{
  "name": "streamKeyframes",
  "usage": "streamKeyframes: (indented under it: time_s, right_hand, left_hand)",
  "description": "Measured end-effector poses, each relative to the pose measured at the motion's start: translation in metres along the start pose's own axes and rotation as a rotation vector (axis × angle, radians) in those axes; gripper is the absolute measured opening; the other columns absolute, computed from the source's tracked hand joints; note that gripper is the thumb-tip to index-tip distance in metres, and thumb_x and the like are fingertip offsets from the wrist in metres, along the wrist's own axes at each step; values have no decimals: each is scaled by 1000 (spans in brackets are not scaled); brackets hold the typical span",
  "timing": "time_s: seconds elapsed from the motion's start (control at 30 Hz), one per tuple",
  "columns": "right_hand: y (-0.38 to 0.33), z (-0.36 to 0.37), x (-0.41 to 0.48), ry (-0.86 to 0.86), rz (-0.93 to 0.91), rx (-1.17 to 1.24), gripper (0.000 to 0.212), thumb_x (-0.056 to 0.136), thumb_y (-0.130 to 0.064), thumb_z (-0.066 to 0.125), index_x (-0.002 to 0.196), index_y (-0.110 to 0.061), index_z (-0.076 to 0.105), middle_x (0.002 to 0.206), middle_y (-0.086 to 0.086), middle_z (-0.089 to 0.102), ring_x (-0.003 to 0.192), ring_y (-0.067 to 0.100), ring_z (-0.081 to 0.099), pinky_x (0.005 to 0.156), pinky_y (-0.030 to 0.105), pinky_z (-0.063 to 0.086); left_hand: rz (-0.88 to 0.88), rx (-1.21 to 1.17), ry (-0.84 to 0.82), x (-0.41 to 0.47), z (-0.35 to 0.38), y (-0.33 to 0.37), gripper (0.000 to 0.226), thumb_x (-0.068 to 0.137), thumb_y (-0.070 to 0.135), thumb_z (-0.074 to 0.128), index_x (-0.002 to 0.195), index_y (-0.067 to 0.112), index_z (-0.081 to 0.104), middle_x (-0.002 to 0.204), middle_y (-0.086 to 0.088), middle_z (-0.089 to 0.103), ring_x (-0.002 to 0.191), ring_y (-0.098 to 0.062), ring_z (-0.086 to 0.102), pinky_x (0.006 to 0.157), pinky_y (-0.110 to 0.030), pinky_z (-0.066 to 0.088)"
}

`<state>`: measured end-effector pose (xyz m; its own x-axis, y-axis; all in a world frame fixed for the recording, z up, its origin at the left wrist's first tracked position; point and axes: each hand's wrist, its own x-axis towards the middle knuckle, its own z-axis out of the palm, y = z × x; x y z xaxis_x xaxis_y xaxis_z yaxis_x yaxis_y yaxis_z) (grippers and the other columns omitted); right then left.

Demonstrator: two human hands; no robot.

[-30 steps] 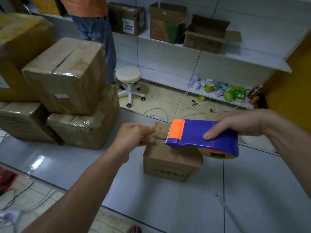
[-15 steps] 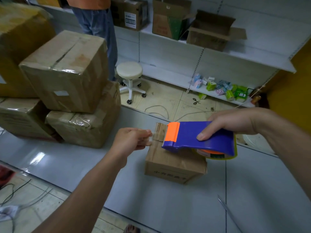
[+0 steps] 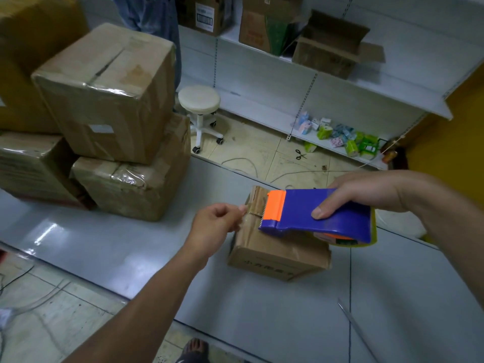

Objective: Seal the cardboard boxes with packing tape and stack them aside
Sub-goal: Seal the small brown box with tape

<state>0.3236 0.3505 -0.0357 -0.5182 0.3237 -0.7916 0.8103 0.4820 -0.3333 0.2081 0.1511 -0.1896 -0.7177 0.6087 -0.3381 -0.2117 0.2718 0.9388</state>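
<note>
**A:** What's centre frame?

**B:** A small cardboard box (image 3: 277, 247) on the grey worktop (image 3: 131, 244), flaps down. The R hand (image 3: 366, 195) grips a blue-and-orange tape dispenser (image 3: 314, 213) right over the box top. Thumb is on its near side, fingers wrapped over the far side. The toothed orange edge sits above the box's left half. Touching or not, can't tell.

**A:** And the L hand?

**B:** The L hand (image 3: 212, 226) is at the box's upper-left corner, fingers curled. It pinches the tape end (image 3: 248, 211), a clear film that's barely visible.

**A:** Anything else?

**B:** Left of the box, well apart, taped boxes (image 3: 110, 95) are stacked on the same worktop. Beyond the box, on the floor, are a white stool (image 3: 199, 100) and scissors (image 3: 301, 154). Farther back is a white shelf (image 3: 340, 82) w/ an open carton (image 3: 332, 48).
</note>
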Motion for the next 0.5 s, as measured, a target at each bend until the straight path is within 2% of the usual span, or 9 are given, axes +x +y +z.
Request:
streamKeyframes:
  time_s: [0.07, 0.17, 0.23, 0.37, 0.43, 0.5]
  right_hand:
    - [-1, 1, 0, 4, 18, 6, 51, 53, -46, 77, 95, -17, 71, 86, 0, 76, 81, 18, 72, 72, 27, 52]
    - [-1, 4, 2, -1, 30, 14, 47, 56, -41, 82, 94, -16, 71, 87, 2, 76, 80, 19, 72, 70, 27, 51]
    - [-4, 5, 3, -2, 35, 30, 42, 56, -37, 84, 90, -14, 72, 87, 4, 76, 77, 19, 71, 67, 26, 50]
    - [-8, 5, 6, -2, 45, 35, 45, 56, -42, 76, 91, -13, 73, 89, 6, 76, 76, 18, 72, 68, 26, 50]
    - [-8, 5, 5, 7, 47, 38, 50, 55, -42, 75, 95, -11, 72, 90, 7, 76, 78, 20, 72, 69, 26, 51]
    - [-6, 7, 3, 11, 42, 30, 52, 54, -43, 75, 95, -12, 72, 89, 6, 76, 80, 20, 72, 70, 27, 50]
  left_hand:
    - [19, 26, -20, -5, 6, -9, 35, 91, 46, 59, 91, 12, 67, 81, 1, 67, 75, -8, 61, 65, -18, 51]
    - [-75, 50, -82, -8, 16, -19, 56, 78, 70, 42, 102, 21, 55, 97, 2, 62, 91, -10, 60, 80, -31, 49]
    - [-119, 28, -90, -6, 20, -22, 55, 80, 71, 37, 105, 24, 52, 98, 8, 57, 92, -5, 55, 86, -35, 46]
    - [-92, 59, -150, -1, 18, -24, 38, 93, 61, 34, 106, 28, 48, 99, 14, 53, 92, 2, 50, 80, -29, 43]
    - [-55, 120, -169, 1, 16, -28, 45, 89, 66, 31, 111, 30, 48, 110, 9, 54, 99, -2, 51, 82, -28, 43]
    - [55, 225, -93, 2, 12, -27, 60, 85, 71, 29, 127, 32, 46, 133, 4, 51, 117, -9, 50, 96, -34, 45]
